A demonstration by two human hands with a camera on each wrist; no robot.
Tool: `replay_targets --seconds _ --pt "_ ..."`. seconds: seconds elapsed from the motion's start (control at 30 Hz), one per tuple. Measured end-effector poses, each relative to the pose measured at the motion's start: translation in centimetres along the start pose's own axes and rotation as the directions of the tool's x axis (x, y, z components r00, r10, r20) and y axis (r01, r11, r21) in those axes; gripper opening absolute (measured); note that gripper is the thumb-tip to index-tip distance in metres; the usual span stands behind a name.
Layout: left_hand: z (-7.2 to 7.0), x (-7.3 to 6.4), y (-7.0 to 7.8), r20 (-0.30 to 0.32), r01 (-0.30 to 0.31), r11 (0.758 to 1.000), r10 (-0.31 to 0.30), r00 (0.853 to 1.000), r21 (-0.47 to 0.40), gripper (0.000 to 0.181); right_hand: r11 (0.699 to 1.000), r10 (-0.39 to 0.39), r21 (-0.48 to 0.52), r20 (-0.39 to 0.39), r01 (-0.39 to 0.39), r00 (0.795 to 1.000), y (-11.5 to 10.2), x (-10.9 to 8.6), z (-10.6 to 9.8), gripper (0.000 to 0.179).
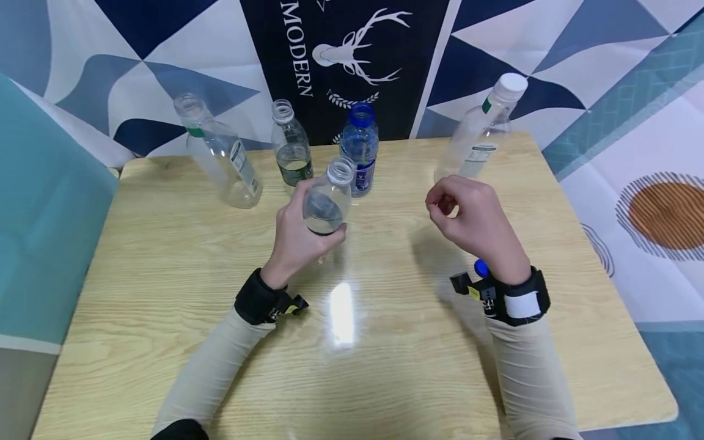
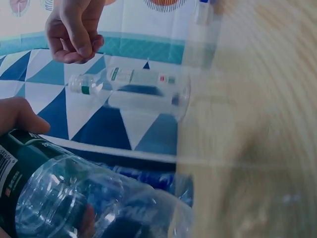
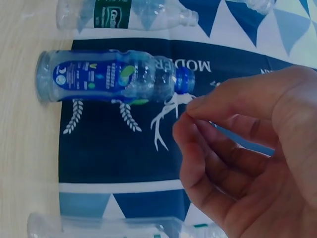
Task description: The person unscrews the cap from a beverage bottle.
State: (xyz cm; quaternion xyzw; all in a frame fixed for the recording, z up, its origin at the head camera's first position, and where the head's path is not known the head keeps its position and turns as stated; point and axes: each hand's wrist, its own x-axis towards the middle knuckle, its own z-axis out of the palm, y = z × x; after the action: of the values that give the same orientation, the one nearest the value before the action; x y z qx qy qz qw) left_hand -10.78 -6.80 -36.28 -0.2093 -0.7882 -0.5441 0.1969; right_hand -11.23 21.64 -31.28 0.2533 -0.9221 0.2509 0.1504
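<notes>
My left hand (image 1: 301,231) grips a clear plastic bottle (image 1: 330,198) around its side, over the middle of the table. The left wrist view shows this bottle's dark green label (image 2: 20,166) under the fingers. Whether its base touches the table I cannot tell. My right hand (image 1: 470,214) hovers to the right, just in front of a tall clear bottle (image 1: 475,143) with a white top. In the right wrist view the right hand's fingers (image 3: 198,163) are curled, thumb tip meeting the index finger, and nothing shows between them. A blue cap (image 1: 481,267) lies partly hidden beneath the right wrist.
Along the back edge of the wooden table (image 1: 165,305) stand a large clear bottle (image 1: 222,159) at left, a small green-labelled bottle (image 1: 291,146) and a blue-labelled bottle (image 1: 360,146) with a blue neck. A patterned cloth (image 1: 181,36) hangs right behind them.
</notes>
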Motion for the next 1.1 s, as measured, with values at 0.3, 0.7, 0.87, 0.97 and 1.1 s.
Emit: replay_targets --seconds 0.3,0.7,0.87,0.97,1.1 --pt "8.5 3.5 0.6 0.084 -0.015 0.939 0.047 0.995 -0.343 0.090 0.997 0.080 0.008 -0.079 -0.080 0.994 1.6 -1.9 -3.3 0.006" --pt "18.4 10.6 -3.7 0.009 0.234 0.969 -0.234 0.972 -0.082 0.084 0.996 0.085 0.027 -0.126 -0.082 0.988 2.3 -2.6 -5.6 0.007" --pt "19.2 10.8 -4.8 -0.016 0.226 0.973 -0.227 0.974 -0.056 0.083 0.995 0.092 0.033 -0.112 -0.089 0.989 2.0 -2.4 -5.6 0.007" --pt "19.5 10.7 -5.1 -0.009 0.240 0.969 -0.241 0.971 -0.054 0.083 0.995 0.091 0.040 -0.111 -0.087 0.990 2.0 -2.3 -5.7 0.005" --pt "19.8 10.4 -5.2 0.012 0.262 0.964 -0.261 0.965 -0.043 0.090 0.995 0.088 0.046 -0.107 -0.083 0.990 2.4 -2.5 -5.9 0.005"
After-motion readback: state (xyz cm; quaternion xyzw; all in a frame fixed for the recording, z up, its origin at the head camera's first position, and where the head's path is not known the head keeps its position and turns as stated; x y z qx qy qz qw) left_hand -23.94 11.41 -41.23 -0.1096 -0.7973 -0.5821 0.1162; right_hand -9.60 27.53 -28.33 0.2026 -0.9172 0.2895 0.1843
